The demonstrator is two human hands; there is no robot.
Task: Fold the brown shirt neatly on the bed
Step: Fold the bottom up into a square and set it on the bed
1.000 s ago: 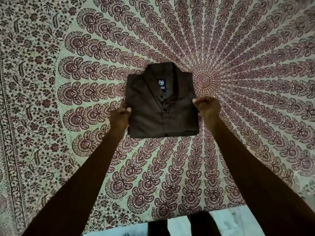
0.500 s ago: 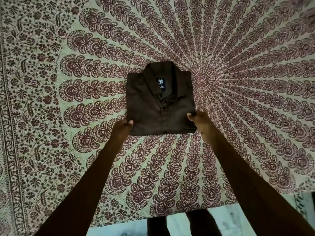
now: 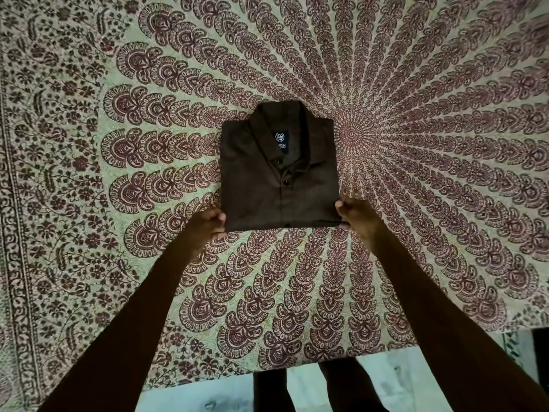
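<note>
The brown shirt (image 3: 261,185) lies folded into a neat rectangle on the bed, collar at the far end, label and buttons facing up. My left hand (image 3: 208,226) pinches its near left corner. At the near right corner, my right hand (image 3: 355,217) grips the folded edge with curled fingers. Both arms reach forward from the bed's near edge.
The bed (image 3: 445,173) is covered by a cream sheet with a maroon mandala print whose centre sits just right of the shirt. The sheet's near edge (image 3: 297,364) runs below my arms. Past it I see a pale floor (image 3: 386,391) and my legs.
Both hands slid from the shirt's side edges toward me, down to its near corners. The shirt itself stays in the same spot.
</note>
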